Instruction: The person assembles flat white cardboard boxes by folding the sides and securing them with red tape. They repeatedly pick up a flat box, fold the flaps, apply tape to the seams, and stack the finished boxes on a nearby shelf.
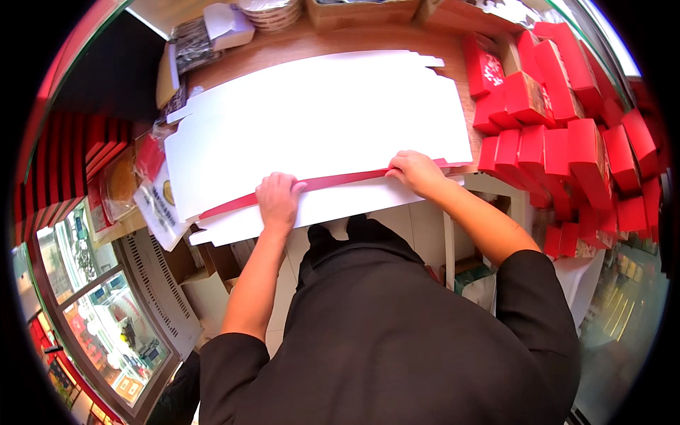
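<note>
A large flat cardboard box blank [319,113], white on its upper face, lies across the wooden table. Its notched tabs stick out at the corners. Along the near side a red strip [333,179] shows at a crease, with a white flap [340,207] below it, past the table's front edge. My left hand [278,202] is closed on this creased edge, left of the middle, thumb pointing right. Farther right, my right hand [416,173] pinches the same edge, its fingers curled. The fingertips of both hands are partly hidden.
Many small red boxes [545,152] are stacked at the right. Black-and-red boxes [64,156] stand at the left. Plastic packets [195,46], a white box [228,27] and a stack of round items [270,13] sit along the back. A white perforated panel [159,283] is lower left.
</note>
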Available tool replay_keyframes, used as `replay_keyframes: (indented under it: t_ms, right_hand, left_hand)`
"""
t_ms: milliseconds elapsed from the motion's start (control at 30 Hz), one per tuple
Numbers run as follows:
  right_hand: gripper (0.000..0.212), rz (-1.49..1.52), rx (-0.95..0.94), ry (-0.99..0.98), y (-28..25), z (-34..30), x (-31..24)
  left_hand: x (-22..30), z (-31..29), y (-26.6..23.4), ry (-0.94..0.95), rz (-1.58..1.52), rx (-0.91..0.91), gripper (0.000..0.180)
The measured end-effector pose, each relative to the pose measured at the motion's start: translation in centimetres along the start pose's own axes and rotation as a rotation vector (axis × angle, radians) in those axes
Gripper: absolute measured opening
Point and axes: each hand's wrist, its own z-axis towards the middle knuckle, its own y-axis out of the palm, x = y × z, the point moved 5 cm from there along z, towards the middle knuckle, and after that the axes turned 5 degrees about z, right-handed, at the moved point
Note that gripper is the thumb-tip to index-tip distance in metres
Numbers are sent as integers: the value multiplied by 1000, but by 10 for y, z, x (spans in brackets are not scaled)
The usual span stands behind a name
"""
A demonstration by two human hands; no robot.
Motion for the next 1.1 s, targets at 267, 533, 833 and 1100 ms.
replay_keyframes:
  t_ms: [267, 533, 833, 1100]
  right_hand:
    - [30, -2, 48, 53, -12, -13, 25]
    - [37, -145, 92, 161, -22, -31, 46]
    - [49, 53, 198, 419, -18, -44, 71]
    - [82, -284, 232, 482, -34, -42, 61]
  left_hand:
    - [3, 0, 2, -17, 9, -8, 21]
    - [4, 0, 3, -3, 37, 16, 20]
    - [1, -4, 3, -15, 34, -12, 29]
    - [1, -2, 5, 26, 180, -80, 66]
